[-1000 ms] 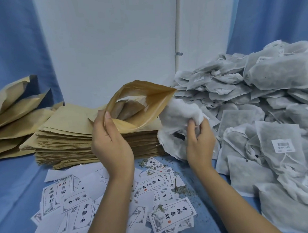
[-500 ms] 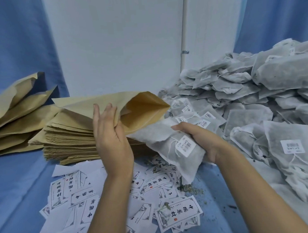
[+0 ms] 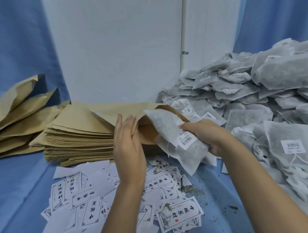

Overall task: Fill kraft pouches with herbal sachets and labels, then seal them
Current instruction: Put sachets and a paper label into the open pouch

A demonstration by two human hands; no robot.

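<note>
An open kraft pouch (image 3: 113, 111) lies on top of a stack of flat kraft pouches (image 3: 79, 140), its mouth facing right. My left hand (image 3: 129, 146) pinches the near lip of that mouth and holds it open. My right hand (image 3: 204, 134) grips a white mesh herbal sachet (image 3: 165, 128) with a barcode tag; the sachet's far end sits inside the pouch mouth, its near end hangs toward the table. Printed paper labels (image 3: 180, 216) lie scattered in front of me.
A large heap of herbal sachets (image 3: 267, 98) fills the right side. Several bulging kraft pouches (image 3: 14, 114) lie at the far left. Loose herb crumbs (image 3: 190, 189) dot the blue cloth (image 3: 15, 188). A white wall panel stands behind.
My right hand has brought the sachet from the heap up to the pouch and pushed its far end into the mouth. The pouch has been lowered onto the stack.
</note>
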